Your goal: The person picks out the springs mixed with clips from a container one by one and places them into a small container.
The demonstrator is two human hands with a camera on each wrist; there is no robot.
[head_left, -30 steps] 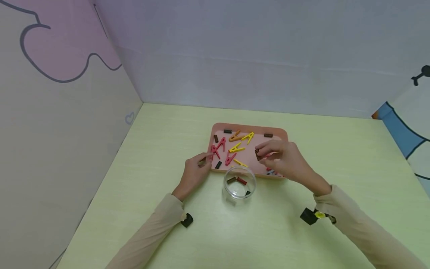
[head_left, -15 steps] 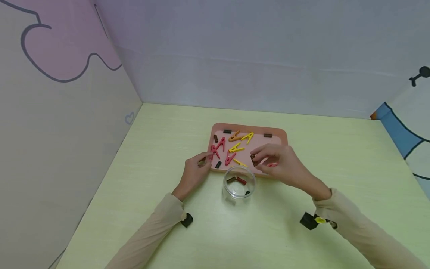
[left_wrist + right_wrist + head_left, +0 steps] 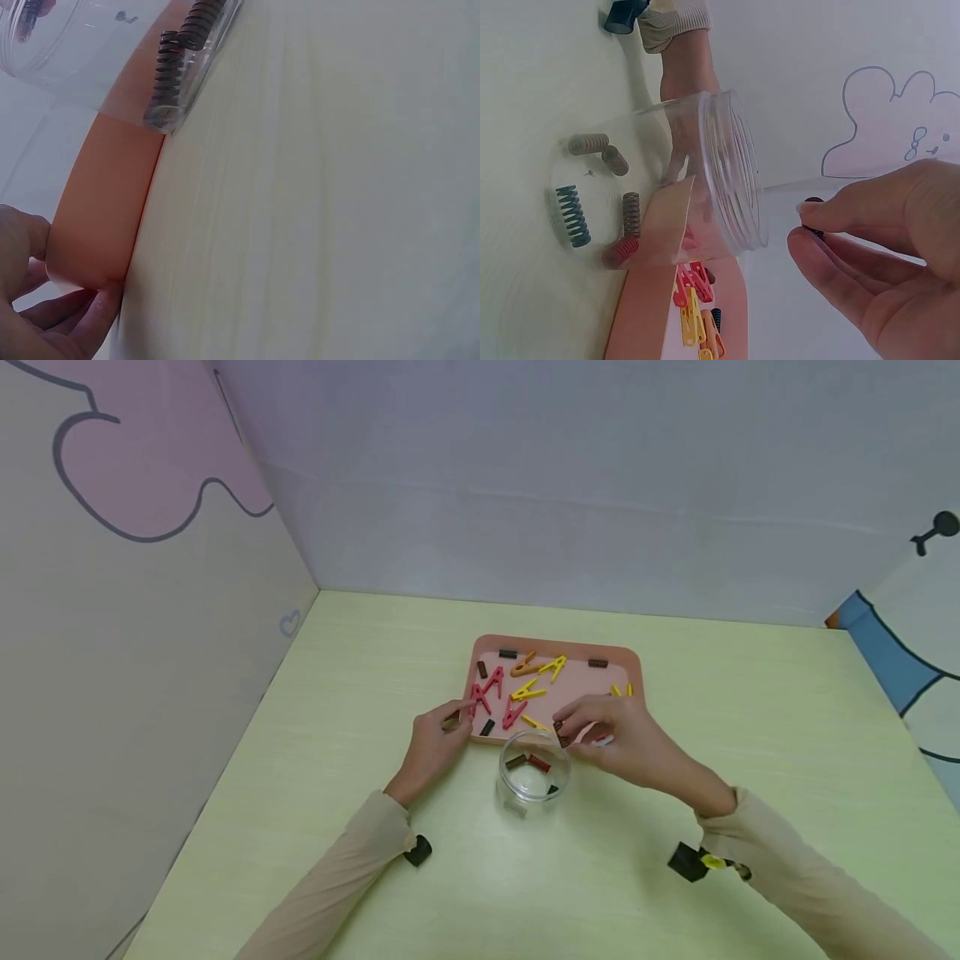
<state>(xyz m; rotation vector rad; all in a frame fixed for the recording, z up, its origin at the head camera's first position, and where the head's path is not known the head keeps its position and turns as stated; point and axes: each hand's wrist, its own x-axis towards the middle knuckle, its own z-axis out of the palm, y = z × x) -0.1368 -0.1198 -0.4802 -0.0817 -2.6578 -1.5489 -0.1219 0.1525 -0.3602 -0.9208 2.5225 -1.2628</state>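
Clear plastic jar (image 3: 533,774) sits on the green table (image 3: 675,902) right in front of the pink tray (image 3: 633,662) of clothespins. Right hand (image 3: 626,742) pinches a dark spring (image 3: 813,217) between thumb and fingertips just above the jar's mouth. Left hand (image 3: 432,739) grips the tray's near-left corner, fingers curled on it.

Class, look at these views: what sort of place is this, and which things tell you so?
Probably a staged tabletop sorting station, not a home: a pale green table boxed in by cartoon-printed wall panels, with a pink tray of clothes pegs and springs beside a clear plastic jar.
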